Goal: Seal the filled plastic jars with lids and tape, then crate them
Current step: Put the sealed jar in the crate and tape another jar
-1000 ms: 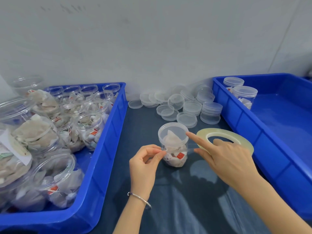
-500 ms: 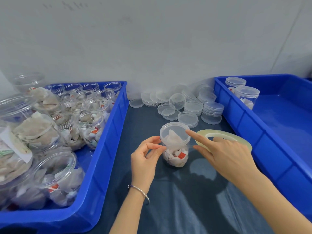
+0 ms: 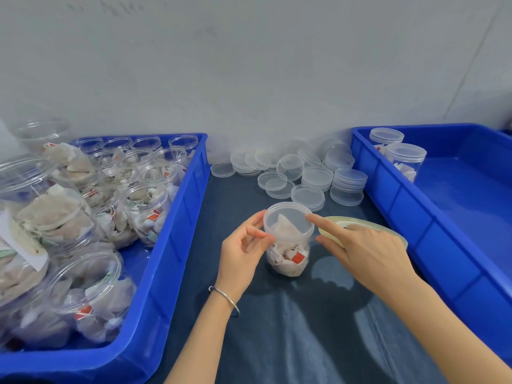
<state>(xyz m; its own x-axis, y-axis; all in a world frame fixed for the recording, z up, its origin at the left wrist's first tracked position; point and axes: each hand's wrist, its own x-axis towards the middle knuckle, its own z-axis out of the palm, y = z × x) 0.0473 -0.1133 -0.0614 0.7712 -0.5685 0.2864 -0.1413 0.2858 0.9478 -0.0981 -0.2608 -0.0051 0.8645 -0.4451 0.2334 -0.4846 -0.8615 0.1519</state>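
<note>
Far to the left of both hands, a blue crate [image 3: 177, 239] is seen, packed with open plastic jars [image 3: 146, 209] stuffed with pale sachets; no lids are seen on them. A silver bangle [image 3: 225, 296] is worn on the left wrist.

The left hand [image 3: 243, 252] is held just left of the jar [image 3: 288, 239] being sealed, at the height of its lid [image 3: 288, 218]. Its thumb and forefinger are closed to a narrow pinch against the lid's left edge; what is pinched there cannot be made out, though a thin clear strip is likely too faint to be seen. The remaining fingers are curled loosely behind.

The jar is stood upright on the dark blue table cover [image 3: 291, 328], between the two hands, filled with white sachets, one bearing a red tag. Its clear lid is seated on top.

Beyond the hands, near the wall, loose clear lids [image 3: 313, 178] are scattered and stacked in low piles.

The right hand [image 3: 365, 253] is placed just right of the jar. Its forefinger is stretched out and laid on the lid's right rim, while the other fingers are curled round a roll of clear tape [image 3: 365, 225], which is held flat behind the jar.

To the right of the right hand, a second blue crate [image 3: 415, 217] is seen, with two lidded jars [image 3: 404, 159] stood in its far left corner.
</note>
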